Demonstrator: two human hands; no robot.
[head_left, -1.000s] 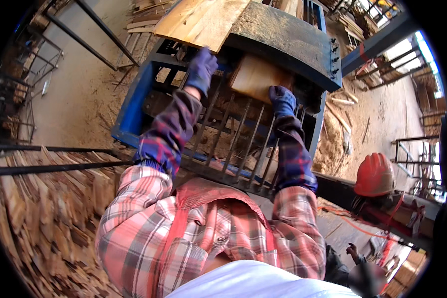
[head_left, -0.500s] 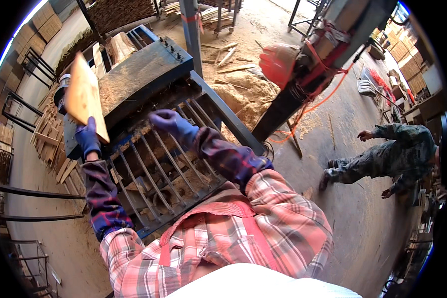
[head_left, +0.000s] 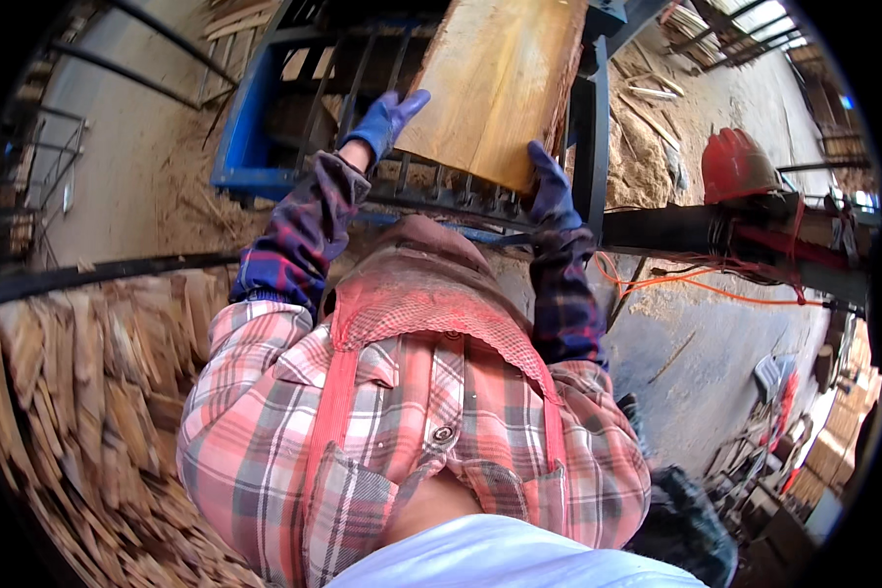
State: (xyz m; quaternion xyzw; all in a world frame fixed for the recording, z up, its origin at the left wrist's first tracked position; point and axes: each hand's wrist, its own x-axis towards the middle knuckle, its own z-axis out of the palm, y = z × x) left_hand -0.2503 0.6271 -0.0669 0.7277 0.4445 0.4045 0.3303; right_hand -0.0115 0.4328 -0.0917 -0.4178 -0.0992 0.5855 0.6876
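Note:
A wide, pale wooden board with bark along its right edge lies over the bars of a blue metal frame, its near end toward me. My left hand, in a blue-purple glove, is at its left edge, thumb stretched toward the wood. Gloved likewise, my right hand grips the near right corner, with some fingers hidden at the edge. The board lies between both hands. Its far end runs out of the picture.
A large stack of rough wood strips stands at lower left. On the right are a dark post, a red hard-hat-like object and an orange cord. Sawdust heaps beyond the frame. A person's camouflage clothing shows behind me at lower right.
My view has turned. A board held upright in my left hand at the left earlier; now a board lies in front of me between both hands. My right hand, then empty, has come to it.

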